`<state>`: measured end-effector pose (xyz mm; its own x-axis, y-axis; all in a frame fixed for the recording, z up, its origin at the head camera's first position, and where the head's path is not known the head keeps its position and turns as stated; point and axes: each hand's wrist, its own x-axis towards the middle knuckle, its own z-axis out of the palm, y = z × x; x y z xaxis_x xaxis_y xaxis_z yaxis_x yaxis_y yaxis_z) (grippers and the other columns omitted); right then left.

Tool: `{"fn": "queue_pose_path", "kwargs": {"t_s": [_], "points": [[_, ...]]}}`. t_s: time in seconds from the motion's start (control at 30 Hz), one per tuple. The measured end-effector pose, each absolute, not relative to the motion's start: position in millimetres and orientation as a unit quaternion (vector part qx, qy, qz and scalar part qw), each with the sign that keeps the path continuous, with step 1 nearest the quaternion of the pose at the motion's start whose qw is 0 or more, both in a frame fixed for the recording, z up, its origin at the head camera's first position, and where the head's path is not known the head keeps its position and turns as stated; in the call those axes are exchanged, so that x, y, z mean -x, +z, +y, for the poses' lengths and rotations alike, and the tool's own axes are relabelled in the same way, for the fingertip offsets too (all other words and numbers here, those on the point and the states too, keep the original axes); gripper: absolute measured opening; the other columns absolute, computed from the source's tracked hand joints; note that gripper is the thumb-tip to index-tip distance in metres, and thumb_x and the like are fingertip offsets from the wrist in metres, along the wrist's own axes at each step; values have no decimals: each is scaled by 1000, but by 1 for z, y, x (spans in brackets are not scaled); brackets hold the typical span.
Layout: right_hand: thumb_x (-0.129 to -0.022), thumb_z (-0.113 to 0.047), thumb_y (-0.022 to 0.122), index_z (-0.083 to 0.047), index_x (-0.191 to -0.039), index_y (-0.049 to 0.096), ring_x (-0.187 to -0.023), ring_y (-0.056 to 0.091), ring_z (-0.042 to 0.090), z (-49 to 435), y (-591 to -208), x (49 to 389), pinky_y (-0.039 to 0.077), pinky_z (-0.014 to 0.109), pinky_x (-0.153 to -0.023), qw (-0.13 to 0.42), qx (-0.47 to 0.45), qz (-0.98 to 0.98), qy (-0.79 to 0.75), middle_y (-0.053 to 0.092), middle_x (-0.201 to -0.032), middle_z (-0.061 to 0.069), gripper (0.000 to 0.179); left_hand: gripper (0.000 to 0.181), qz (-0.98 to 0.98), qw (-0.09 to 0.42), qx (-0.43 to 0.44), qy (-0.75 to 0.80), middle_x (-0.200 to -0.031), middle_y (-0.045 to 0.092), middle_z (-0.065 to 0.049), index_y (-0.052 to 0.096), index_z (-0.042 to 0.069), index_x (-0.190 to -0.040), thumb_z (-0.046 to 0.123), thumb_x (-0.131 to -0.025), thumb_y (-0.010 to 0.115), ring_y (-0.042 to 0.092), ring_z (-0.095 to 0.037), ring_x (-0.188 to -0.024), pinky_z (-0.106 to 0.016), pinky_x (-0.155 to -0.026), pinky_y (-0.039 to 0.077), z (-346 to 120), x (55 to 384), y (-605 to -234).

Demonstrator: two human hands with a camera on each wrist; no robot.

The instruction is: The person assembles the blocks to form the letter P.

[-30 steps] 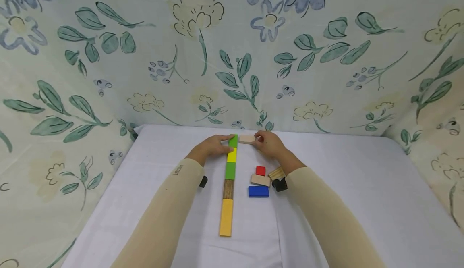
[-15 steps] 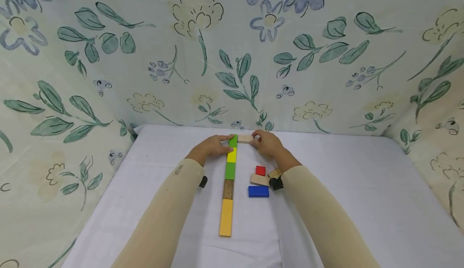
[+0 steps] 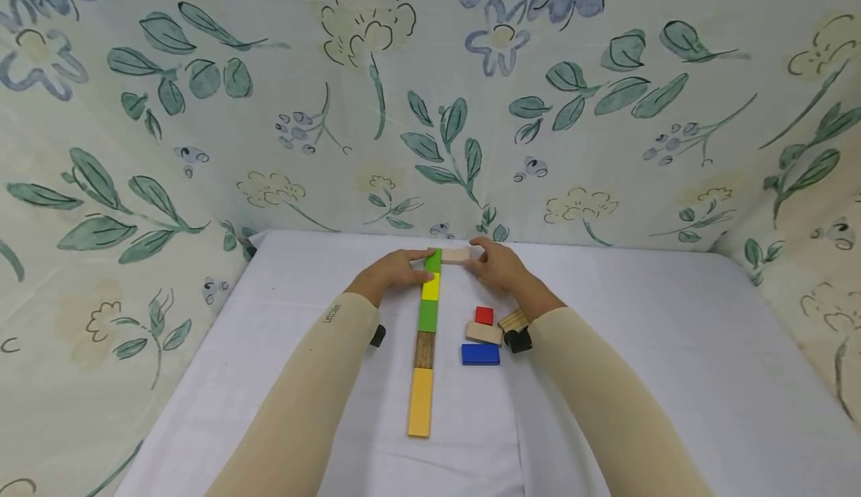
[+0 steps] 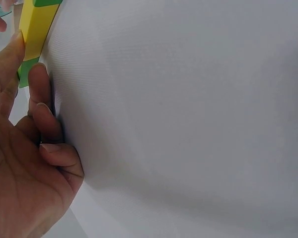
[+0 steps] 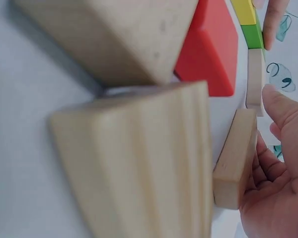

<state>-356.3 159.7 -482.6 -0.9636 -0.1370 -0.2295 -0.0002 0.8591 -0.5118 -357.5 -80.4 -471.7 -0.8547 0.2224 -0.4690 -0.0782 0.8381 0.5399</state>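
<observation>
A straight row of blocks runs away from me: a yellow-orange plank (image 3: 420, 401), a brown block (image 3: 424, 349), a green block (image 3: 427, 315), a yellow block (image 3: 430, 286) and another green block (image 3: 433, 259). My left hand (image 3: 389, 273) touches the far blocks, its thumb at the yellow one and its index finger at the far green one. A pale wooden block (image 3: 456, 255) lies crosswise at the far green block's right side. My right hand (image 3: 501, 267) has its thumb at that block's right end, index finger raised. Another wooden block (image 5: 236, 158) sits beside its curled fingers.
Closer to me, right of the row, lie a red block (image 3: 483, 315), a tan block (image 3: 483, 332), a blue block (image 3: 480, 354) and a striped wooden block (image 3: 514, 320). White cloth (image 3: 619, 318) covers the table, with a floral curtain (image 3: 430, 168) behind it.
The pale block has slid left against the far green block with my right hand. My right index finger has since lifted from it. My left hand has stayed in place.
</observation>
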Motion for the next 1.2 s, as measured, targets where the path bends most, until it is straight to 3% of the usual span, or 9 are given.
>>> {"fn": "queue_pose_path", "kwargs": {"t_s": [0.13, 0.37, 0.5, 0.77, 1.2], "points": [[-101, -42, 63, -23, -155, 41, -99, 60, 26, 168, -480, 351, 54, 34, -85, 124, 40, 943, -307, 64, -122, 12, 62, 63, 920, 268, -38, 284, -169, 31, -5, 39, 54, -151, 51, -95, 67, 29, -37, -155, -65, -124, 26, -81, 358, -472], [-100, -43, 64, -15, -141, 55, -104, 60, 28, 191, -473, 340, 55, 38, -86, 101, 39, 943, -316, 65, -124, 13, 50, 64, 922, 263, -35, 281, -169, 32, -5, 39, 57, -150, 53, -94, 68, 30, -38, -155, -65, -123, 27, -81, 360, -473], [-96, -45, 67, -11, -133, 60, -107, 60, 29, 207, -474, 330, 56, 40, -89, 117, 29, 951, -285, 65, -124, 15, 50, 64, 921, 266, -34, 282, -169, 32, -5, 39, 57, -150, 53, -93, 68, 30, -37, -154, -64, -123, 27, -81, 362, -475], [-85, -46, 80, -12, -112, 67, -90, 57, 24, 227, -480, 312, 49, 29, -71, 147, 18, 954, -261, 64, -99, 9, 46, 65, 921, 267, -34, 282, -169, 31, -4, 39, 57, -150, 54, -93, 69, 29, -38, -155, -64, -124, 26, -81, 361, -475], [-95, -37, 71, -13, -122, 64, -87, 59, 23, 226, -481, 315, 51, 28, -70, 116, 46, 959, -253, 65, -102, 8, 36, 64, 919, 269, -32, 286, -169, 30, -4, 39, 56, -150, 51, -94, 69, 28, -38, -155, -64, -124, 25, -80, 361, -473]]}}
